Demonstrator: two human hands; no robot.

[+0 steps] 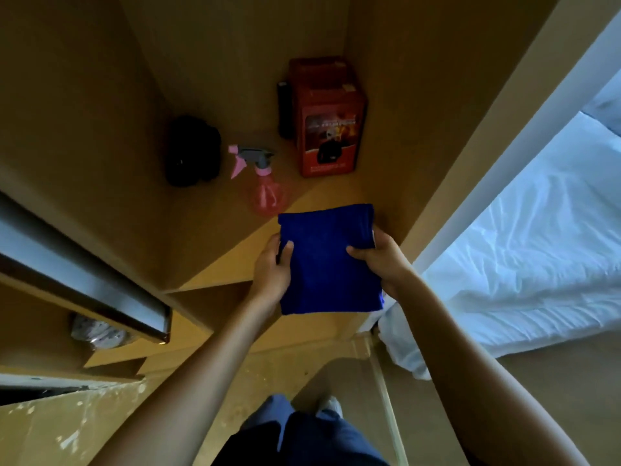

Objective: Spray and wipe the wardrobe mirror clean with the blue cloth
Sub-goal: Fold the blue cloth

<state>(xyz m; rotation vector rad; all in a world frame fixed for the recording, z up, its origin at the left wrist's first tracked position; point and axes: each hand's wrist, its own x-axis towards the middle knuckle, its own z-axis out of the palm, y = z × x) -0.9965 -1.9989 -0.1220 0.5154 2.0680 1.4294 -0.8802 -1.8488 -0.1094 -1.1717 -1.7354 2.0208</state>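
A folded blue cloth (327, 260) is held flat over the front edge of a wardrobe shelf (215, 260). My left hand (274, 270) grips its left edge, thumb on top. My right hand (381, 257) grips its right edge the same way. Just behind the cloth, a pink spray bottle (263, 183) with a grey and pink trigger head stands on the shelf. At the far left, the wardrobe door (84, 270) stands edge-on, showing a narrow reflective strip that may be the mirror; its face is hidden.
A red box (327, 119) stands in the shelf's back right corner with a dark flat item (285, 109) beside it. A black bundle (193, 151) sits left of the bottle. A bed with white sheets (524, 257) lies to the right. My legs show below.
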